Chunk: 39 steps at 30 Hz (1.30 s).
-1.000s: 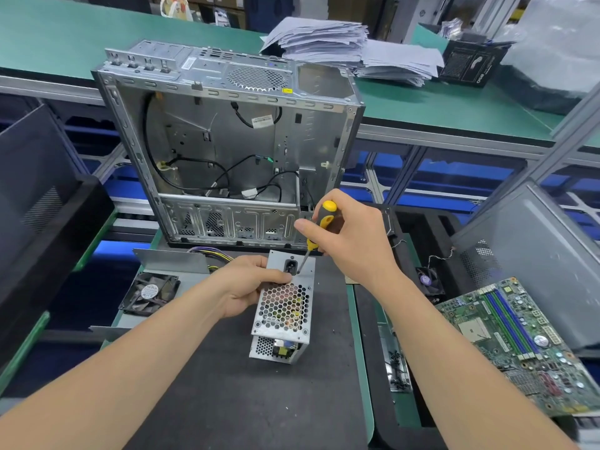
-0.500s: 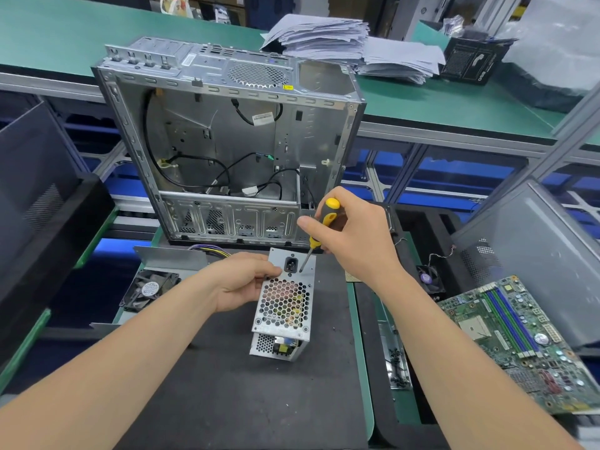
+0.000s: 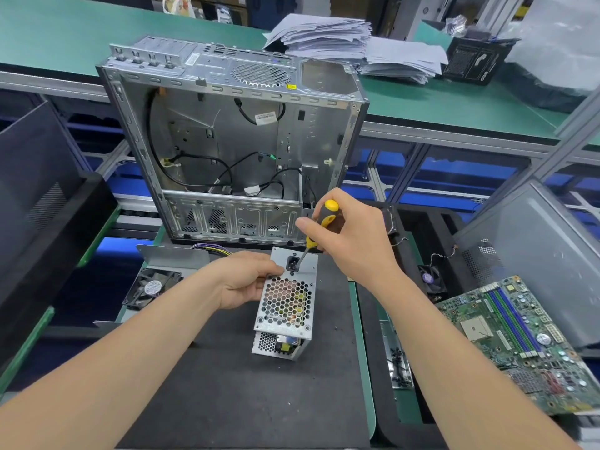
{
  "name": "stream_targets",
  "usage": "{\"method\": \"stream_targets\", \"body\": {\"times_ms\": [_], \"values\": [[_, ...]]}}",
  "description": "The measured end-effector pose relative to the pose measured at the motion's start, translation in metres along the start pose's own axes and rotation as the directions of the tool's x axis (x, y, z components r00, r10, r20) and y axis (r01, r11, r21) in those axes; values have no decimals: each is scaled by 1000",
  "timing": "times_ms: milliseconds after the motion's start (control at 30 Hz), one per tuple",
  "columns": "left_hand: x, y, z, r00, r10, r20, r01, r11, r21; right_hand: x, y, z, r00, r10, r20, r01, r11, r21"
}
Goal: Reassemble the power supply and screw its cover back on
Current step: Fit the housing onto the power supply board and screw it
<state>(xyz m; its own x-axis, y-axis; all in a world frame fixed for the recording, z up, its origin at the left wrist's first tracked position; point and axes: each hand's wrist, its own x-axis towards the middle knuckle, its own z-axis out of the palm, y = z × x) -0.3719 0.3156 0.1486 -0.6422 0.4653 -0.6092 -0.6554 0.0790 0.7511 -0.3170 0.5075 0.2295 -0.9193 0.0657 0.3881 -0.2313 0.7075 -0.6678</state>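
Head view, and not much moves in this last second: the screwdriver (image 3: 325, 216) tip stays planted just beside the socket (image 3: 292, 264), at the far end of the power supply (image 3: 287, 303). The right hand (image 3: 354, 238) stays wrapped round the yellow-and-black handle, thumb pressed along it. The left hand (image 3: 246, 280) has crept a touch leftward, its thumb now at the panel's edge near the socket, and it grasps the unit's left side to steady it.

My read: he's mid-turn on a single screw by that socket. I can't make out the screw head itself, so I can't say how far in it is. The job looks partly done, with the cover already sitting on.

The power supply sits on the dark mat (image 3: 227, 384), right in front of the open case (image 3: 233, 141). Its honeycomb panel faces up at him. The panel's long axis runs away from him toward the case, leaning slightly right at the far end, and the socket is at that far end. The nearer, lower side shows more mesh and some components behind it.
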Motion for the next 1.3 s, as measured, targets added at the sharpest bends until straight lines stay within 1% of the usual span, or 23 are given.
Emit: {"method": "stream_targets", "body": {"times_ms": [233, 767, 833, 933, 1067, 1167, 1233, 1300], "values": [[1, 0, 0, 1000, -14, -19, 14, 1000, -13, -1, -2, 2, 1000, 3, 9, -3, 1000, -1], [4, -2, -3, 1000, -2, 27, 2, 1000, -4, -2, -3, 3, 998, -16, 57, 16, 1000, -1], [4, -1, -3, 1000, 1, 30, -1, 1000, -3, -1, -3, 2, 995, -22, 96, 21, 1000, 6], [4, -2, -4, 1000, 8, 24, -8, 1000, 6, 0, -3, -2, 975, -32, 221, 22, 999, 48], [5, -1, -4, 999, 9, 32, -10, 1000, 19, 5, -6, -9, 928, -19, 372, -2, 998, 57], [5, 0, -4, 999, 10, 43, -11, 1000, 27, 9, -10, -14, 888, -36, 459, 32, 999, 16], [5, 0, -5, 999, 12, 44, -13, 999, 31, 10, -12, -13, 893, -65, 444, 79, 997, -12], [5, -1, -5, 999, 19, 51, -21, 999, 32, 9, -16, -8, 927, -98, 361, 137, 987, -82]]}}
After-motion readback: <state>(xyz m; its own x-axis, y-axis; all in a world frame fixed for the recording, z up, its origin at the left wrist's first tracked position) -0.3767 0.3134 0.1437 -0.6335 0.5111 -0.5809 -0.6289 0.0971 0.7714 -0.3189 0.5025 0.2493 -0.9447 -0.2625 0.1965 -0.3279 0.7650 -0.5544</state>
